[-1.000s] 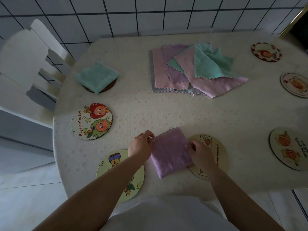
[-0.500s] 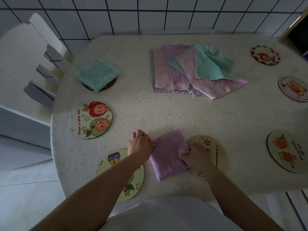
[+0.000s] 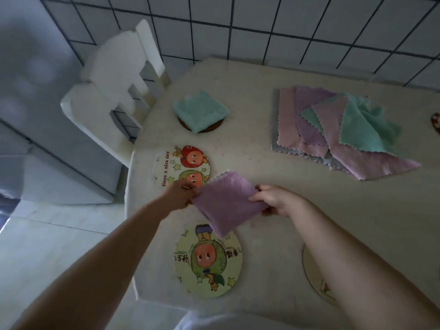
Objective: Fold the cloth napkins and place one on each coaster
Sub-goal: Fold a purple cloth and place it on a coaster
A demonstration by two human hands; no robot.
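From the head camera I see my left hand [image 3: 181,195] pinching the left edge of the folded purple napkin [image 3: 227,201], and my right hand [image 3: 277,201] gripping its right edge, fingers curled over the top with the thumb beneath. Between them the napkin is a thick folded square, tilted so one corner points down. I cannot tell for sure whether it is lifted clear of the worktop [image 3: 297,198] or brushing it. Its lower corner overlaps the top rim of the green cartoon coaster [image 3: 208,263] nearest me. Its upper left corner lies just beside the "Have a nice day" coaster [image 3: 182,165], whose lower edge my left hand partly covers.

Further back on the left, a folded teal napkin [image 3: 200,110] sits on a dark round coaster [image 3: 207,128], which shows only as a rim beneath it. To the right of that lies the pile of unfolded napkins [image 3: 333,132], pink, purple, teal and grey, fanned over one another. My right forearm hides most of another coaster [image 3: 316,279] at the near right. A sliver of a red-rimmed coaster [image 3: 435,122] shows at the right edge.

A white chair [image 3: 114,91] stands at the worktop's left side, against a white tiled wall [image 3: 262,25] with dark grout.
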